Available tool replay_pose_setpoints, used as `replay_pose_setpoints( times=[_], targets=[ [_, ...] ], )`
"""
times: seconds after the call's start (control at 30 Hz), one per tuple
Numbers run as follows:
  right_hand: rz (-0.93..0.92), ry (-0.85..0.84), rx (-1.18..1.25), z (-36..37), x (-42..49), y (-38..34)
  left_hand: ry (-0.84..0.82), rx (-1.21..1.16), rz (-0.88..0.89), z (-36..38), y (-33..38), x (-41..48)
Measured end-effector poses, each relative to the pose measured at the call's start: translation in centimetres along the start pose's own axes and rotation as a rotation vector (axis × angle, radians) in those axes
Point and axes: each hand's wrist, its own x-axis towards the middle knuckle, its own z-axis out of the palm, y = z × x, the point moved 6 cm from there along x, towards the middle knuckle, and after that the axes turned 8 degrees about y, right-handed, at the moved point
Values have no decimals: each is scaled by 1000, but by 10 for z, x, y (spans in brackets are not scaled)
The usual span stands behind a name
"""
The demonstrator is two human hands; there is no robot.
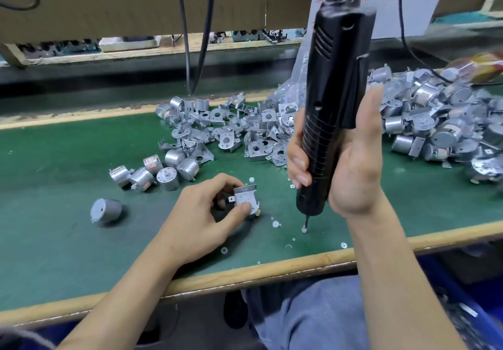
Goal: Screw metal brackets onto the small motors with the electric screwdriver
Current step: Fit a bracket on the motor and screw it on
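Screwdriver (330, 110) gripped upright; left hand (201, 213) pinches bracket (245, 196).

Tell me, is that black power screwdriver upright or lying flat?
Upright, leaning slightly. The right hand grips the electric screwdriver with its bit pointing down at a screw on the green table, cord end up.

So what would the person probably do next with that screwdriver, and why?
Probably lift the electric screwdriver and carry its tip over to the bracket pinched in the left hand. The right hand has the bit resting on a loose screw on the green mat, apart from the bracket.
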Motion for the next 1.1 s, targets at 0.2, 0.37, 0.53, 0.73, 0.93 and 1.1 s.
replay_pose_setpoints(
  times=[0.2,0.37,0.53,0.73,0.93,1.1],
  targets=[
    [-12,-20,-6,2,0,5,-19,14,12,-1,3,0],
    [-15,-14,-3,1,0,6,-25,60,8,-1,2,0],
    [-34,4,-30,-1,0,5,-26,92,10,-1,2,0],
    [-41,20,-33,-2,0,4,-24,103,10,-1,1,1],
    [-47,17,-48,-1,-1,3,-17,95,11,-1,2,1],
    [-130,39,-87,5,3,-11,-11,96,14,-2,3,-1]
  ],
)
